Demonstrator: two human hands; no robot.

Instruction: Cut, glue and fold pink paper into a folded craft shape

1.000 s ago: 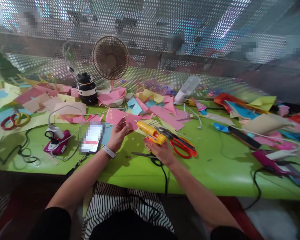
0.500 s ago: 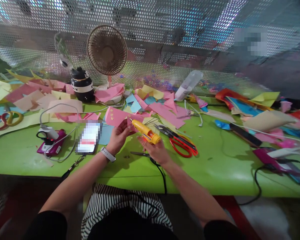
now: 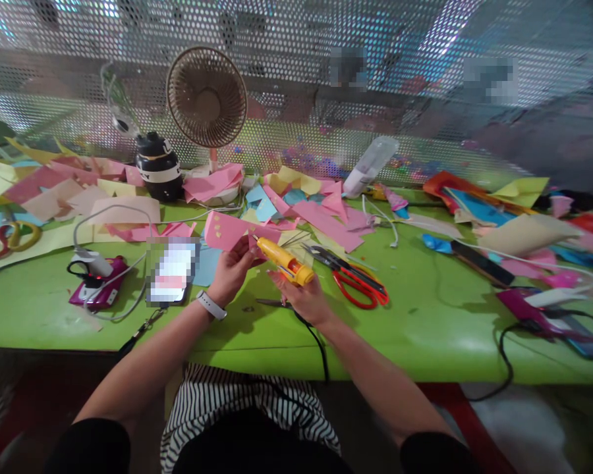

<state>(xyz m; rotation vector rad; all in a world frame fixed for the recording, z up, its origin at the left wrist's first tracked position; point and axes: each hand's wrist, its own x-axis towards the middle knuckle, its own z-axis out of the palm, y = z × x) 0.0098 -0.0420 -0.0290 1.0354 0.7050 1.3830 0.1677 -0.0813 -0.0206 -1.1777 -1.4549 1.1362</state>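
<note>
My left hand (image 3: pixel 234 266) pinches a piece of pink paper (image 3: pixel 223 232) that carries small yellowish marks. In my right hand (image 3: pixel 299 296) is a yellow hot glue gun (image 3: pixel 282 258), its nozzle pointing up and left at the paper beside my left fingertips. Whether the nozzle touches the paper I cannot tell. A black cord (image 3: pixel 320 345) runs from below my right hand over the table's front edge. Just right of the glue gun lie red-handled scissors (image 3: pixel 360 286). A dark blade (image 3: pixel 271 302) shows under my right hand, its other end hidden.
Paper scraps cover the back of the green table (image 3: pixel 425 336). A phone (image 3: pixel 174 271) and a purple power strip (image 3: pixel 99 286) lie at left, with a fan (image 3: pixel 207 97) and a black bottle (image 3: pixel 159 168) behind. A clear bottle (image 3: pixel 370 166) leans against the mesh (image 3: pixel 296 99).
The whole view has shifted slightly. Both hands keep nearly the same pose, with the glue gun still held at the pink paper.
</note>
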